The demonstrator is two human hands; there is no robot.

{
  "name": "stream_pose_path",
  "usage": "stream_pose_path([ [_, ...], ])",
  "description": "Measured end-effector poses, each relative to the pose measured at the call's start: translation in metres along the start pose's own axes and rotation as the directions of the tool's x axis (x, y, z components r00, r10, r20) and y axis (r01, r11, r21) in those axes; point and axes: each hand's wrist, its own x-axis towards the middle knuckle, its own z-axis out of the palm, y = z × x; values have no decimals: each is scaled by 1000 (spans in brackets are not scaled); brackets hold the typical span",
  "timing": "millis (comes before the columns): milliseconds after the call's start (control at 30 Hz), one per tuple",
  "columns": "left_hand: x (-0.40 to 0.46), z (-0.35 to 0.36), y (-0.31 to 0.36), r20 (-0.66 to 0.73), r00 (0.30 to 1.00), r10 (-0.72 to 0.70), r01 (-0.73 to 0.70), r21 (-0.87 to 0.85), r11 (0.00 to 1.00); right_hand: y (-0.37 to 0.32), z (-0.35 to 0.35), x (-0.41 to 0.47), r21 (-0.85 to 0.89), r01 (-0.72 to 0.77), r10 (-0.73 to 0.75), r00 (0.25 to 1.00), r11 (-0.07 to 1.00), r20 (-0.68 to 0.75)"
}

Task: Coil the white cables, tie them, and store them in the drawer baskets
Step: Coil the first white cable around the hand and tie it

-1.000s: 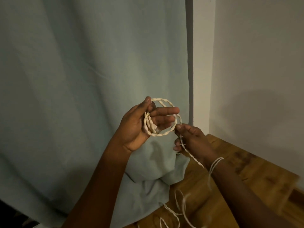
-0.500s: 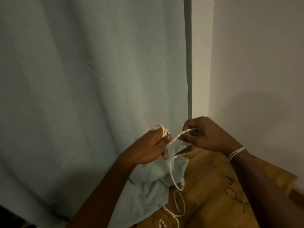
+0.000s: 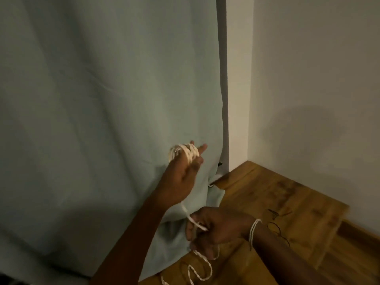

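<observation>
Left hand (image 3: 181,173) raised before pale curtain (image 3: 102,99), fingers partly spread, coils of white cable (image 3: 184,153) looped around them. Right hand (image 3: 218,231) lower and nearer, closed around the same cable's trailing strand. Loose remainder lying in loops on wooden surface (image 3: 287,202), near edge. Thin white band (image 3: 254,228) around right wrist.
</observation>
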Motion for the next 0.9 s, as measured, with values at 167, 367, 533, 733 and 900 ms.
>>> stream_pose_path([
  [167,-32,-4,-30,270,941,-207,189,90,978,-22,-62,-52,-229,42,-118,937,972,-328],
  [367,-42,7,11,500,865,-41,489,-821,296,-4,-64,-22,78,260,-130,691,962,-711],
  [533,-32,1,9,164,951,-261,185,-981,61,-1,-1,4,306,218,-18,839,927,-544],
  [733,-52,12,-13,-14,949,-314,287,-368,884,-25,8,12,480,-249,314,948,841,-58],
  [900,-71,4,-8,124,982,-144,150,-33,988,-38,12,12,449,-281,371,921,848,-123],
])
